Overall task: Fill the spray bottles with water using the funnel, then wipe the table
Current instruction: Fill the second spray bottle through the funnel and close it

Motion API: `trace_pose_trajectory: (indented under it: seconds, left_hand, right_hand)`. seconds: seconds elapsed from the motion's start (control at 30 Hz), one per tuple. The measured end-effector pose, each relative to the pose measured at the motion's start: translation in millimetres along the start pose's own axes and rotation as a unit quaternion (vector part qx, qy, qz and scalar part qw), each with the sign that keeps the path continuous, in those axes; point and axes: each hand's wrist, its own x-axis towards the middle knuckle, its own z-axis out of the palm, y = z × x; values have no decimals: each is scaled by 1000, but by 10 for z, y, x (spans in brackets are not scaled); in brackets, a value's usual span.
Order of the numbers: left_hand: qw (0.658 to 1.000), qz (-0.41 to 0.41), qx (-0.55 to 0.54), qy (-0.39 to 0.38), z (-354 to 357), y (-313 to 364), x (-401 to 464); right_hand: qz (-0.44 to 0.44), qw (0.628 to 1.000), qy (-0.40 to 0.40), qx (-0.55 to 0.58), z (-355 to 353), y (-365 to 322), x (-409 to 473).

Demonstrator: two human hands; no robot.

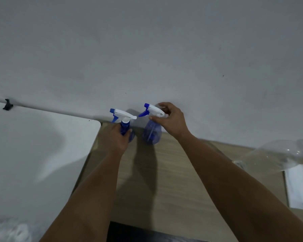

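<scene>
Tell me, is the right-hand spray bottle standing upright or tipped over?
Upright: the right spray bottle stands on the table, trigger head on top, right hand gripping it.

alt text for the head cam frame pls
Two blue spray bottles stand on a wooden table against a grey wall: the left hand grips the left bottle, the right hand holds the right bottle by its white sprayer top. A clear plastic container lies at the right edge.
</scene>
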Motion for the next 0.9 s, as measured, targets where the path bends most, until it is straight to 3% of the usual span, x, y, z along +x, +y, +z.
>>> trace_pose_trajectory:
  seconds: [0.23,0.43,0.5,0.6,0.7,0.9]
  left_hand:
    - [997,-19,-69,37,-303,48,-450]
    - [993,10,-106,-56,-519,-93,-979]
    - [994,-1,-82,-66,-497,-81,-1171]
    - [987,31,-112,-109,-443,212,-1631]
    - [992,22,-66,-106,-287,449,-1940]
    - [985,66,-67,-148,186,953,-2312]
  right_hand:
    - [21,997,63,-28,-118,-178,-472]
    - [6,988,153,8,-214,-374,-1256]
    - [9,992,127,15,-232,-425,-1509]
    - [31,999,6,17,-234,-432,-1831]
    - [77,994,-74,4,-231,-349,-2133]
    - [96,994,26,51,-500,70,-2570]
